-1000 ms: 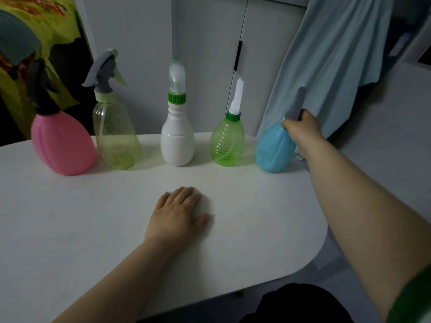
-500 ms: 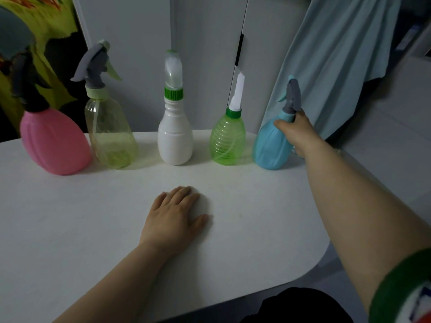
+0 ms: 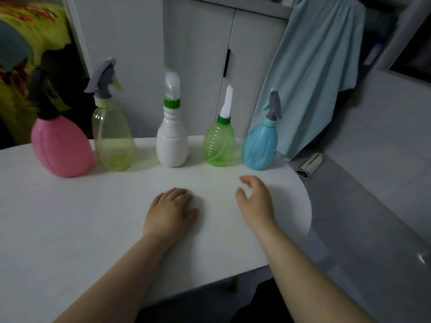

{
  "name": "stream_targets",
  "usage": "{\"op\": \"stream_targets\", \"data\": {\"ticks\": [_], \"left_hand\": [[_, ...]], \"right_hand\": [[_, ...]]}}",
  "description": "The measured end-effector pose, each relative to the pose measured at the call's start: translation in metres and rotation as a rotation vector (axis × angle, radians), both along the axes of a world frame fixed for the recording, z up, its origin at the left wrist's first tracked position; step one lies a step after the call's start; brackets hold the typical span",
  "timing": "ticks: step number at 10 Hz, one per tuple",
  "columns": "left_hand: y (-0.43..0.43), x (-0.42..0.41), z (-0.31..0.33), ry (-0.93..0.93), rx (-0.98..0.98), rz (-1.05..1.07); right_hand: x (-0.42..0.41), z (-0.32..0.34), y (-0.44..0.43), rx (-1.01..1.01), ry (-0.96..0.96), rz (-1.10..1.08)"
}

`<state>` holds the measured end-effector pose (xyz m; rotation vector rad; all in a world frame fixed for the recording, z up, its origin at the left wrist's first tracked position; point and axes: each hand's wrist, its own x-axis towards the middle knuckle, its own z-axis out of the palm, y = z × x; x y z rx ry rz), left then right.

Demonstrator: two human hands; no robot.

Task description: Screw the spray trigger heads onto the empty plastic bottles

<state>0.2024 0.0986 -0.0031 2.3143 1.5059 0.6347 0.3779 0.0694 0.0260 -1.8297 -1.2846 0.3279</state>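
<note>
Several bottles stand in a row along the far edge of the white table (image 3: pixel 70 217), each with a head on top. From the left: a pink bottle (image 3: pixel 61 148) with a dark trigger, a pale yellow-green bottle (image 3: pixel 114 141) with a grey trigger, a white bottle (image 3: pixel 172 143) with a green collar and clear cap, a green ribbed bottle (image 3: pixel 219 143) with a white nozzle, and a blue bottle (image 3: pixel 260 148) with a grey trigger. My left hand (image 3: pixel 169 212) lies flat on the table. My right hand (image 3: pixel 255 201) hovers beside it, fingers apart, holding nothing.
White cupboard doors (image 3: pixel 198 66) rise behind the bottles. A light blue cloth (image 3: pixel 314 73) hangs at the right, just behind the blue bottle. A small roller-like object (image 3: pixel 310 165) lies beyond the table's rounded right edge. Yellow-green fabric (image 3: pixel 30 38) fills the upper left.
My right hand has let go of the blue bottle and drawn back toward me over the table. My left hand stays flat in place. The view has tilted slightly.
</note>
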Motion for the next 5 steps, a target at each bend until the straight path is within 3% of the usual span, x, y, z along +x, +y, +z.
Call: {"op": "stream_targets", "data": {"ticks": [2,5], "left_hand": [[-0.017,-0.042,0.002,-0.008,0.013,0.049],[-0.038,-0.103,0.002,-0.010,0.000,0.266]], "right_hand": [[-0.048,-0.026,-0.029,-0.079,-0.314,0.259],[-0.046,-0.024,-0.029,-0.142,-0.277,0.185]]}}
